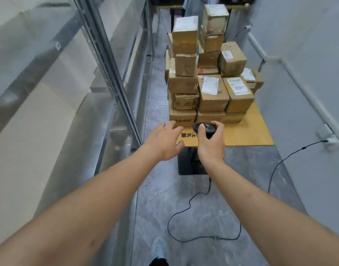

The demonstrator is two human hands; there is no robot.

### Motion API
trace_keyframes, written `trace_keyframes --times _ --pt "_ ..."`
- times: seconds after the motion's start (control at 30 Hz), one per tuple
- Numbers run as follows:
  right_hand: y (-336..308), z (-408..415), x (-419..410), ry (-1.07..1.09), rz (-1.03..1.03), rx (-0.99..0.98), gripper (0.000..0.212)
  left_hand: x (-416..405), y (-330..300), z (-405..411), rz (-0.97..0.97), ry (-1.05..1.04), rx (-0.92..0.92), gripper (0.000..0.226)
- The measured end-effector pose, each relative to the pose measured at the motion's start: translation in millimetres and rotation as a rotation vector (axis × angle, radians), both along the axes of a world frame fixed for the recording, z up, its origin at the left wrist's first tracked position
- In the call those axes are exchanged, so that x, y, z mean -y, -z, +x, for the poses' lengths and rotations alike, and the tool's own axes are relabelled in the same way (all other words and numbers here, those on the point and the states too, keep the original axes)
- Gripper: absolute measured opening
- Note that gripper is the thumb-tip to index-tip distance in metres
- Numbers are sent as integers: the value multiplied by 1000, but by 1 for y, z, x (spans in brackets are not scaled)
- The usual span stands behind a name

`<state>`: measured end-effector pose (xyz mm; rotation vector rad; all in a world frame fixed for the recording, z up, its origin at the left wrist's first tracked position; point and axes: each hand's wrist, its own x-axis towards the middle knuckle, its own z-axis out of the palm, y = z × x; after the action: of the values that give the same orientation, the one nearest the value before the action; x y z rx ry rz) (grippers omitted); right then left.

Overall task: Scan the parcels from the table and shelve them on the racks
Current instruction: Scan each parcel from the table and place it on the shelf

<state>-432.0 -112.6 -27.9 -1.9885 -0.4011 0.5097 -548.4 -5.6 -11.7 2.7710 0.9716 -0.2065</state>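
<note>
The left hand [165,142] reaches out open while the right hand [211,143] grips the black scanner [204,127], and a bump could knock down the tall box pile [186,60] in the upper middle.

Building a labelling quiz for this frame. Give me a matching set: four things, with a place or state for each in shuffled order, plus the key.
Things:
1. left hand
2. round black scanner
3. black cable
4. brown cardboard parcels

Places or states:
A. stacked on the yellow-brown tabletop
B. gripped in the right hand
C. open, reaching toward the stack
D. looped on the grey floor

Pairs: 1-C, 2-B, 3-D, 4-A
</note>
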Motion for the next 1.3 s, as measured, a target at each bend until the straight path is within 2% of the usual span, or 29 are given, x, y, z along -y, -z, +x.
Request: trace_keyframes --times 0.33,0.77,1.13,1.3 --pt "7 98 -17 208 -11 -7 31 -43 6 122 -8 192 9 61" --pt "21 294 -36 175 -33 8 33 -56 20 303 -29 129 3 55" --pt "33 374 -74 159 -87 25 33 -80 28 378 -112 94 -8 50" --pt "45 391 -85 191 -108 14 33 -89 49 399 -88 118 -19 47"
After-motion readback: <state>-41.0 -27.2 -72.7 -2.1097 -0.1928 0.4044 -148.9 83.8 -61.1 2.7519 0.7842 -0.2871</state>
